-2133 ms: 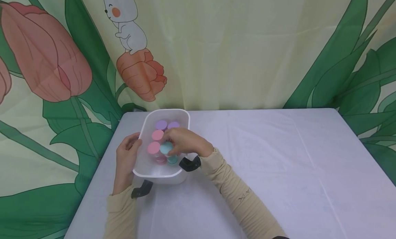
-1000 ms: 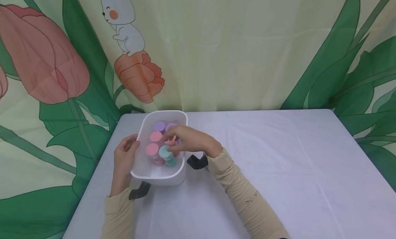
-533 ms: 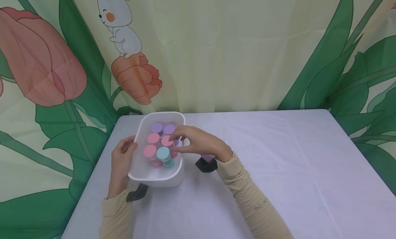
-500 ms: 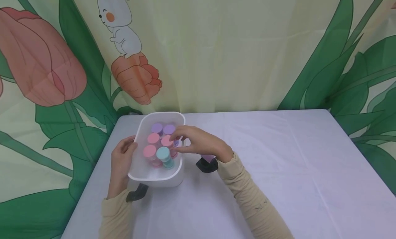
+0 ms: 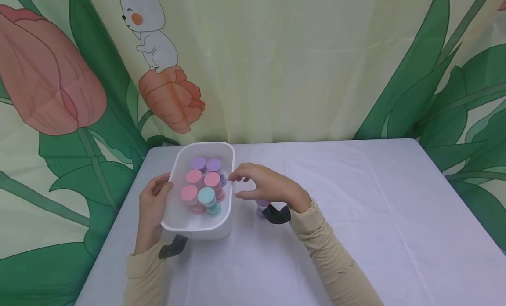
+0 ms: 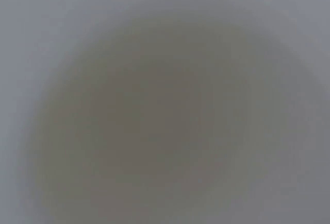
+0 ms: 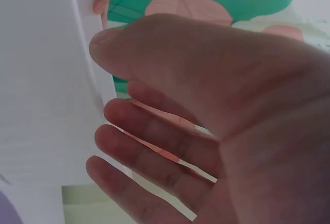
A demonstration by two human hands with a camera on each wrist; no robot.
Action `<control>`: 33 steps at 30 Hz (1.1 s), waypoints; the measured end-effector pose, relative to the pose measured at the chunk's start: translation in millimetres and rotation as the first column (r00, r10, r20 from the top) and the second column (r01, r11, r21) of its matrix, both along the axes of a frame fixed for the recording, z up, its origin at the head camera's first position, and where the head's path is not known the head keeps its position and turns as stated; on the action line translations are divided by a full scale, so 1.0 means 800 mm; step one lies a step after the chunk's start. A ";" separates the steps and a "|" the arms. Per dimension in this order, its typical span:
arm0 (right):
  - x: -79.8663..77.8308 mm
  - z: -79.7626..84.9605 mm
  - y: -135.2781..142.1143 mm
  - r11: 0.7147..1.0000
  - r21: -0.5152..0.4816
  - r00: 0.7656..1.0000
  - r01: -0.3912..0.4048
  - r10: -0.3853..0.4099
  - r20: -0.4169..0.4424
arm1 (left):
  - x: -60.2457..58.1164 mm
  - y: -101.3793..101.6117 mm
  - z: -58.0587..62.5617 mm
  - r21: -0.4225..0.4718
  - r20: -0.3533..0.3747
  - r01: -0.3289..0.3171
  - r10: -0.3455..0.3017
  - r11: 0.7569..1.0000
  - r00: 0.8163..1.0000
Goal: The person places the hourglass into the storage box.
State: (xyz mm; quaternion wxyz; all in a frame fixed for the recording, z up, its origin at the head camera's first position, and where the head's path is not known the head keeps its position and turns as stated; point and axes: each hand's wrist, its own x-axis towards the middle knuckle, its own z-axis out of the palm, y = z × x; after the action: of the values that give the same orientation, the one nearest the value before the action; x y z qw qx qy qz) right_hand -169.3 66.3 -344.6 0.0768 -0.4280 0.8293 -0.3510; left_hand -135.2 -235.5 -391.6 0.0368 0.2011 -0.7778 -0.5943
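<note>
A white plastic bin (image 5: 221, 222) stands on the table's left side. Several small pieces with round caps at both ends and a narrower middle, like sand timers, stand inside: purple (image 5: 214, 165), pink (image 5: 189, 193) and teal (image 5: 207, 196). My left hand (image 5: 152, 205) grips the bin's left rim, thumb at the edge, fingers partly hidden. Just outside the right rim, my right hand (image 5: 272, 185) hovers with fingers spread from the thumb and holds nothing; the right wrist view shows the thumb (image 7: 118, 49) apart from the fingers. Behind its wrist stands a purple-capped piece (image 5: 261, 209), partly covered.
A white cloth covers the table (image 5: 356, 200). Behind it hangs a curtain (image 5: 292, 68) printed with flowers and a rabbit. Black camera mounts (image 5: 276, 214) sit at both wrists. The left wrist view is a grey blur.
My right hand has let go among the capped pieces and drawn back rightward out of the bin. The pieces stay standing inside. My left hand keeps its place on the rim.
</note>
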 end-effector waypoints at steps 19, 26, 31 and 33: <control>0.014 -0.023 0.027 0.994 0.106 0.993 0.011 -0.023 0.118 | 0.001 0.001 0.002 0.004 -0.002 -0.013 0.013 1.000 1.000; 0.016 -0.035 0.037 0.994 0.106 0.998 0.006 -0.013 0.065 | 0.003 0.001 0.001 0.005 0.002 -0.015 0.015 1.000 1.000; 0.016 -0.044 0.045 0.995 0.094 0.995 0.028 -0.037 0.089 | 0.001 0.001 0.001 -0.005 -0.010 -0.013 0.013 1.000 1.000; 0.017 -0.047 0.049 0.995 0.089 0.994 0.037 -0.046 0.099 | 0.000 0.002 0.001 -0.010 -0.011 -0.013 0.013 1.000 1.000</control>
State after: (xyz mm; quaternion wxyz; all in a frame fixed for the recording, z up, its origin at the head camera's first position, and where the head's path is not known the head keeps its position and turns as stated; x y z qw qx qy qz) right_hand -155.9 105.2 -382.5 0.1299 -0.3884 0.8476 -0.3374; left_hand -135.0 -234.2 -391.0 0.0457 0.2029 -0.7792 -0.5912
